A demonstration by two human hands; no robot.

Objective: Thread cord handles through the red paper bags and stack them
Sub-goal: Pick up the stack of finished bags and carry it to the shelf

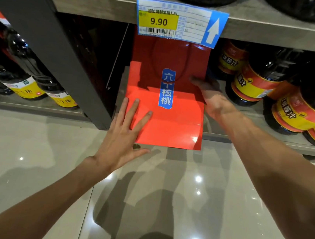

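A flat red paper bag (pixel 173 121) with a blue label lies on the lowest shelf, its bottom edge hanging out over the floor. A dark red cord handle (pixel 185 64) loops across its upper part, back in the shade under the shelf above. My left hand (pixel 124 135) rests flat on the bag's lower left corner with its fingers spread. My right hand (pixel 211 93) is at the bag's right edge, fingers lying over the red paper. Whether more bags lie beneath this one cannot be told.
Dark sauce bottles with yellow and red labels (pixel 256 84) stand to the right on the same shelf, others (pixel 27 87) to the left behind a black upright post (pixel 62 56). A price tag (pixel 173 21) hangs from the shelf above. Glossy floor tiles (pixel 154 205) lie below.
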